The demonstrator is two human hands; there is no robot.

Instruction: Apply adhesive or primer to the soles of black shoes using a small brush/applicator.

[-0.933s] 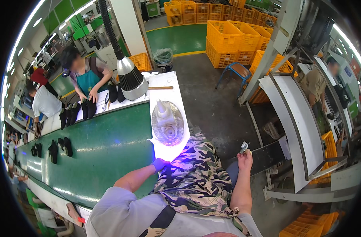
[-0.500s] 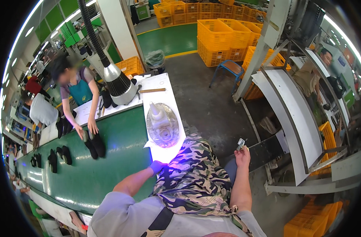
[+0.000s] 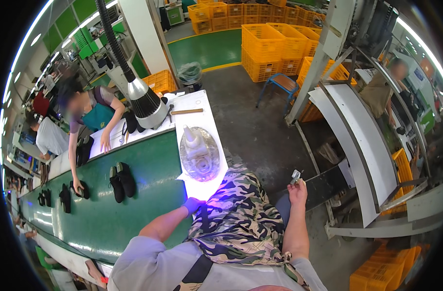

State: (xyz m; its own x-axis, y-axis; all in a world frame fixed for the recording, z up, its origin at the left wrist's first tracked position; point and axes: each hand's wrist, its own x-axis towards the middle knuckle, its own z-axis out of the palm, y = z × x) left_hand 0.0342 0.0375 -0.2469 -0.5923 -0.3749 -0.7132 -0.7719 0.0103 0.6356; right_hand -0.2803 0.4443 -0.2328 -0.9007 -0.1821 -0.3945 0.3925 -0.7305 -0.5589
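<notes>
My right hand (image 3: 297, 193), raised at the right beside my camouflage apron (image 3: 241, 218), is closed on a small silvery metal piece (image 3: 295, 176) of a kind I cannot make out. At the near end of the white board (image 3: 214, 109), my left hand (image 3: 194, 203) rests by the brightly lit edge; glare and the apron hide its fingers. On that board stands a clear, wrapped oval dish with a pale nozzle-like bottle (image 3: 195, 140). A pair of black shoes (image 3: 122, 182) sits on the green belt to the left.
Across the green belt (image 3: 149, 213), a co-worker (image 3: 98, 109) has one hand on another dark pair. A black lamp (image 3: 146, 104) overhangs the board, near a wooden-handled hammer (image 3: 186, 111). Yellow crates (image 3: 262, 43), a blue-legged stool (image 3: 282, 85) and a metal frame (image 3: 357, 145) stand beyond.
The co-worker has let go of the nearer pair of black shoes and reached left to another pair, drawing the other hand back toward the bench. My hands have stayed in place.
</notes>
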